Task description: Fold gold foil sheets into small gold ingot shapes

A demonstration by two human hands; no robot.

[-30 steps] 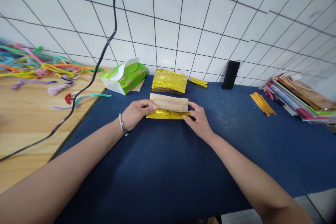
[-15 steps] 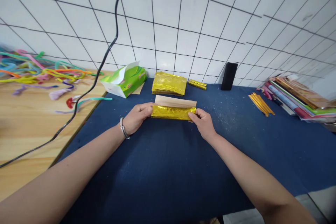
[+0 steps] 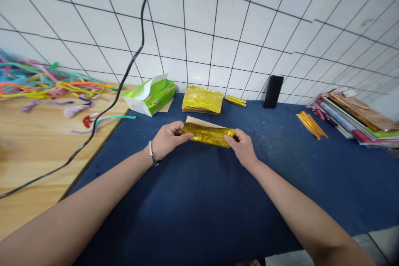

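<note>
Crinkled, oblong gold foil (image 3: 208, 134) has tilted, left hand (image 3: 166, 140) and right hand (image 3: 244, 148) pinching its ends.

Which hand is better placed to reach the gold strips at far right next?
Likely the right hand: it's nearer the gold strips than the left hand. Both grip the gold sheet.

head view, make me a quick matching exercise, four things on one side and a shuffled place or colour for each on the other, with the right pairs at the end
Things
1. folded gold foil paper
2. silver bracelet
3. black rectangular block
4. tissue pack

Places and colours
A. mostly green
B. on the left wrist
C. standing on end by the tiled wall
D. held between left hand and right hand

Pairs: 1-D, 2-B, 3-C, 4-A
</note>
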